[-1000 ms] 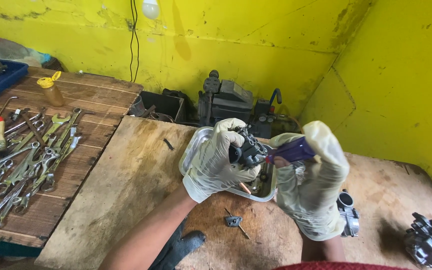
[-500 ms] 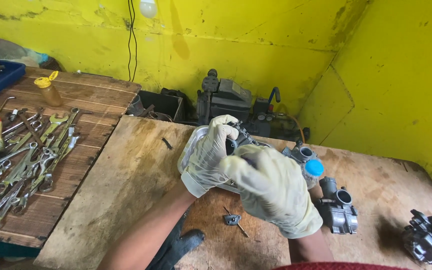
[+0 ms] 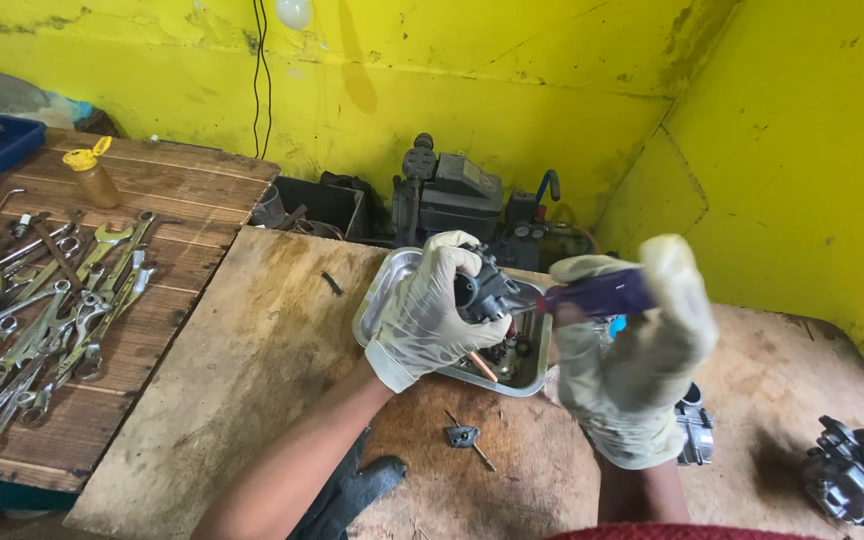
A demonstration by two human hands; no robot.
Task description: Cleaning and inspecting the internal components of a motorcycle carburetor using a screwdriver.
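Above the metal tray (image 3: pixel 377 318), the left hand (image 3: pixel 430 310) is holding a dark carburetor (image 3: pixel 482 290), its fingers wrapping around the body. The right hand (image 3: pixel 632 360) is gripping a purple-handled screwdriver (image 3: pixel 592 296), fingers closing on the handle, the tip meeting the carburetor. The carburetor is probably heavy, stiff and oily; holding its thick body seems safest. Wrenches (image 3: pixel 42 320) are lying far left of the tray.

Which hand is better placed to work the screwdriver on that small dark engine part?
Right hand: it already grips the purple-handled screwdriver, tip at the small dark engine part, which the left hand steadies over the metal tray.
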